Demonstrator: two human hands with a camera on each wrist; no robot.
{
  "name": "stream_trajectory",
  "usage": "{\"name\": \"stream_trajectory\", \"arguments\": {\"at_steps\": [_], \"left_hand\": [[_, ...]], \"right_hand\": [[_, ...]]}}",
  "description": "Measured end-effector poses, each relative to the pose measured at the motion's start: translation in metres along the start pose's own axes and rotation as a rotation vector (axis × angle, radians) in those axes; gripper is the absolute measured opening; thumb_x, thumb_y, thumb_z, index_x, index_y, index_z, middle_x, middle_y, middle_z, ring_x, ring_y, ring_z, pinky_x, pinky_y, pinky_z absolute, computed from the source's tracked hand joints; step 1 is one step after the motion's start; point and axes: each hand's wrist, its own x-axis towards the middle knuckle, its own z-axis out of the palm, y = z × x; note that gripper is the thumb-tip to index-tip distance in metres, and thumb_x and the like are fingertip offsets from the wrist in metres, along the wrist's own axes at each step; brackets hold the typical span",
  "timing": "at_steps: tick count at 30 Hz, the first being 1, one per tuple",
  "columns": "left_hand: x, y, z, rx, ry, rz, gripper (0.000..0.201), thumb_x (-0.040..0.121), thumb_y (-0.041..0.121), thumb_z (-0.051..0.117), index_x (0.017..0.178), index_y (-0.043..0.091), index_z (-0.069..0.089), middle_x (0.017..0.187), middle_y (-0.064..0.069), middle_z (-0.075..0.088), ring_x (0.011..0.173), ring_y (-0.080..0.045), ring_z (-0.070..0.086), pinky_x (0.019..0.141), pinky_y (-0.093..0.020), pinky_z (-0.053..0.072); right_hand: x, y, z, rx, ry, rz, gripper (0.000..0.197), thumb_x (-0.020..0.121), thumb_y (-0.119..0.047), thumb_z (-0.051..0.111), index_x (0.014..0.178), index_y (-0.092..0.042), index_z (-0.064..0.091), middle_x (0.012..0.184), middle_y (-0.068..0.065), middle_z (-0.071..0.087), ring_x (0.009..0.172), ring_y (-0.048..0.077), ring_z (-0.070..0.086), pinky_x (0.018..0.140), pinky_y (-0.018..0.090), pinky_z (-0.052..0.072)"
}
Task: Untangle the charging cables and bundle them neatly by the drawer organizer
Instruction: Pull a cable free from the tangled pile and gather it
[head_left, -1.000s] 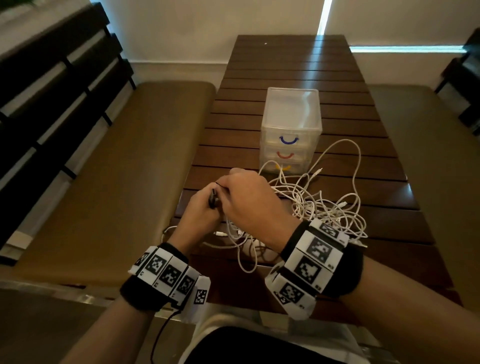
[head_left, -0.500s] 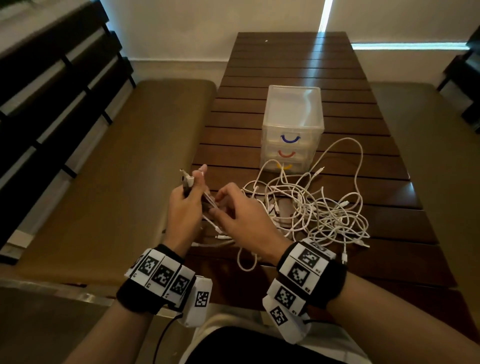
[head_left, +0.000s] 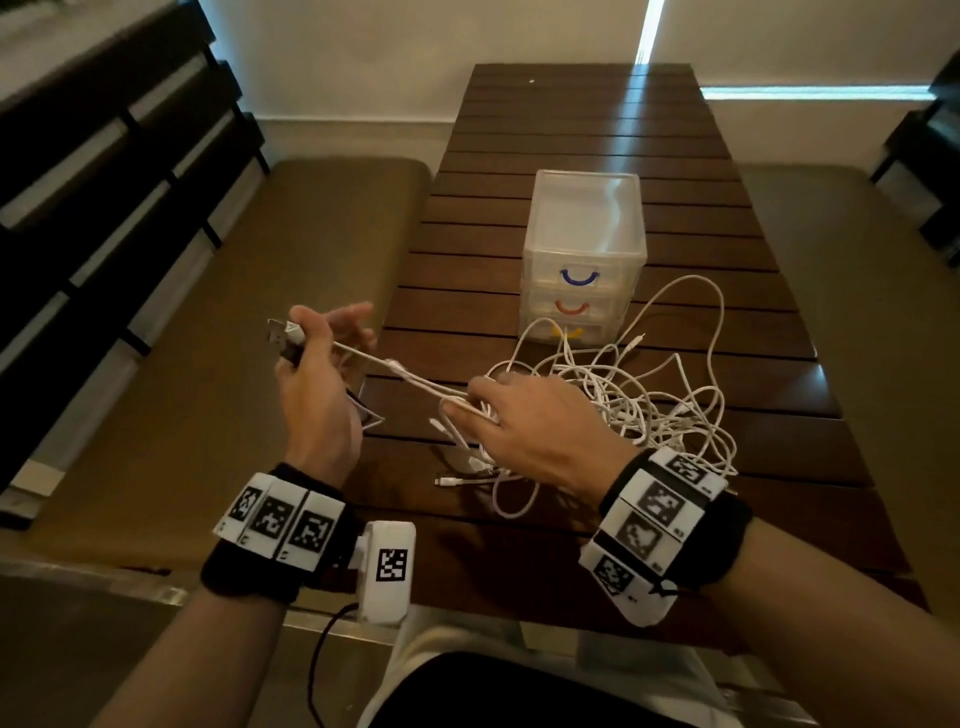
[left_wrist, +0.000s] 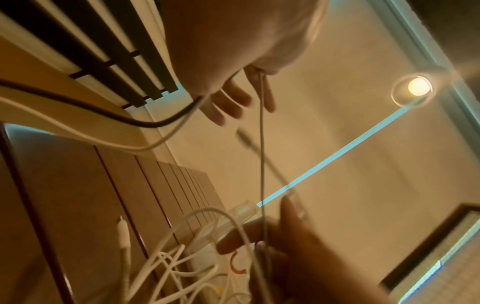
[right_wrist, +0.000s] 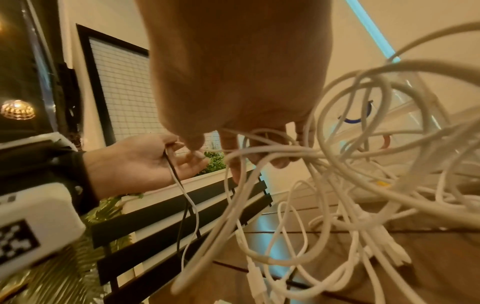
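Early stage: left hand (head_left: 317, 395) pinches plug end of one cable (head_left: 415, 382); right hand (head_left: 524, 421) grasps white tangle (head_left: 649, 395), frame centre, before drawer organizer (head_left: 584, 254). Nothing bundled yet.

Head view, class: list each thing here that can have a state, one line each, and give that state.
Left hand: raised beside the table, grips USB plugs.
Right hand: low over the table, fingers curled round white cable strands.
Held cables: stretched between both hands.
Cable pile: tangled, loose on the table.
Organizer: upright, all three drawers closed.
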Motion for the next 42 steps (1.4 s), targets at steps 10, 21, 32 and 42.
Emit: {"name": "stream_trajectory", "arguments": {"at_steps": [10,21,32,42], "left_hand": [[0.002,0.014,-0.005,0.206,-0.312,0.147,0.046,0.097,0.046,0.046,0.083,0.013,0.074,0.046,0.007,0.030,0.039,-0.007,0.023,0.038,-0.023,0.020],[0.004,0.018,-0.021,0.347,-0.240,0.265,0.048,0.101,0.046,0.036,0.088,0.022,0.075,0.056,-0.001,0.044,0.045,-0.007,0.034,0.040,-0.021,0.024],[-0.006,0.016,0.003,0.573,-0.397,0.532,0.040,0.099,0.041,0.041,0.123,0.020,0.065,0.116,0.003,0.067,0.089,0.003,0.062,0.074,-0.016,0.048],[-0.029,-0.021,0.040,0.923,-0.553,0.519,0.040,0.100,0.041,0.046,0.136,0.028,0.054,0.055,0.014,0.051,0.053,0.003,0.051,0.054,-0.017,0.038]], "right_hand": [[0.016,0.000,-0.056,0.051,0.080,-0.146,0.071,0.082,-0.076,0.049,0.129,-0.023,0.055,0.102,-0.008,0.041,0.092,0.007,0.039,0.085,0.029,0.038],[-0.005,0.020,-0.017,0.041,-0.596,-0.008,0.051,0.099,-0.055,0.043,0.067,-0.020,0.062,0.065,-0.003,0.062,0.057,0.010,0.058,0.073,0.033,0.054],[0.013,0.027,-0.020,0.071,0.210,0.007,0.034,0.106,-0.039,0.029,0.098,-0.015,0.053,0.089,0.000,0.053,0.083,0.020,0.052,0.076,0.037,0.045],[0.006,0.023,-0.007,-0.153,0.157,0.110,0.022,0.103,-0.028,0.036,0.099,-0.012,0.050,0.078,0.009,0.061,0.070,0.034,0.063,0.054,0.035,0.038]]}}
